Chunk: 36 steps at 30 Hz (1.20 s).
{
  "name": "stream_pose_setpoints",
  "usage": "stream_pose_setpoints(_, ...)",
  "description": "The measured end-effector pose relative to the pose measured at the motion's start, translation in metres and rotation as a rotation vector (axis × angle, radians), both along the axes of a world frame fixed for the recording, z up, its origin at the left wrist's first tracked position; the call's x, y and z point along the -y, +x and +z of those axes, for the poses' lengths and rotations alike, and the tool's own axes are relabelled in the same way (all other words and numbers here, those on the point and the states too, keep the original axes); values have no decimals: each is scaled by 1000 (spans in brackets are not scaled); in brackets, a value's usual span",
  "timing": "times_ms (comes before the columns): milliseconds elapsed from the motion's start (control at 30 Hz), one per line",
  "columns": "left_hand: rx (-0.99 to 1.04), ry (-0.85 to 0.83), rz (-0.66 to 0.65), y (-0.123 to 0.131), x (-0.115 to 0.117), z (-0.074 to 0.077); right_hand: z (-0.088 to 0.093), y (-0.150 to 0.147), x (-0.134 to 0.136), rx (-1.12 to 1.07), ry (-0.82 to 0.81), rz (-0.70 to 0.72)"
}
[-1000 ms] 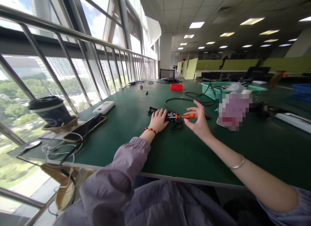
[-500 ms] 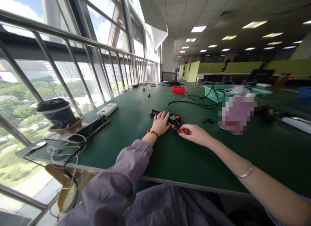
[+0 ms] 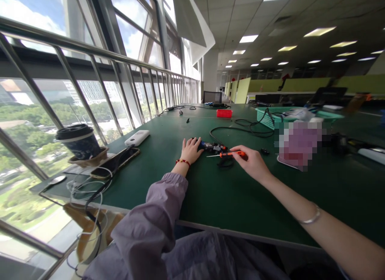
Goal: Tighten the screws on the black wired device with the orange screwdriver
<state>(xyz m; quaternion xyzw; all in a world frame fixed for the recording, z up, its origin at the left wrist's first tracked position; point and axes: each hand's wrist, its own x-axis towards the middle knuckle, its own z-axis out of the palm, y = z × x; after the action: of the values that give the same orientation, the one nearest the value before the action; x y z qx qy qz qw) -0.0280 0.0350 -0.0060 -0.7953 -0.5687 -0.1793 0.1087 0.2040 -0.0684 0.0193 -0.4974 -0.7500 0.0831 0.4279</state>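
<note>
My left hand (image 3: 190, 149) lies on a small black device (image 3: 214, 147) with exposed parts in the middle of the green table (image 3: 168, 179), fingers curled over its left end. My right hand (image 3: 252, 163) pinches the orange handle of a small screwdriver (image 3: 229, 154), whose thin metal tip points left toward the device. A black cable (image 3: 237, 129) runs from the device back toward a green basket (image 3: 266, 115).
At the left edge stand a dark coffee cup (image 3: 78, 141), a phone (image 3: 116, 162), a white box (image 3: 137, 137) and tangled white cables (image 3: 82, 187). A red box (image 3: 224, 113) sits further back. A blurred pink object (image 3: 297, 145) lies right of my hands. Railing and windows run along the left.
My right hand brought the orange screwdriver down to the device, then drew it back to the right with the tip now pointing left. My left hand stayed on the device.
</note>
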Motion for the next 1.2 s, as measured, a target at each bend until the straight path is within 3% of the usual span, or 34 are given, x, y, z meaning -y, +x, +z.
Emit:
stream_pose_setpoints(267,-12,67,-14,3,-1,-7,2,5,-1,-297,201,-64)
stream_pose_setpoints(400,-5,99,-62,2,-2,-2,4,9,-1,-359,232,-69)
stream_pose_setpoints(600,12,5,-115,10,9,8,3,13,-3,-318,222,-74)
stream_pose_setpoints(933,6,-28,-143,13,15,4,11,18,-1,-290,308,-186)
stream_pose_setpoints(1200,29,-25,-157,11,16,3,9,19,-4,-266,272,-228)
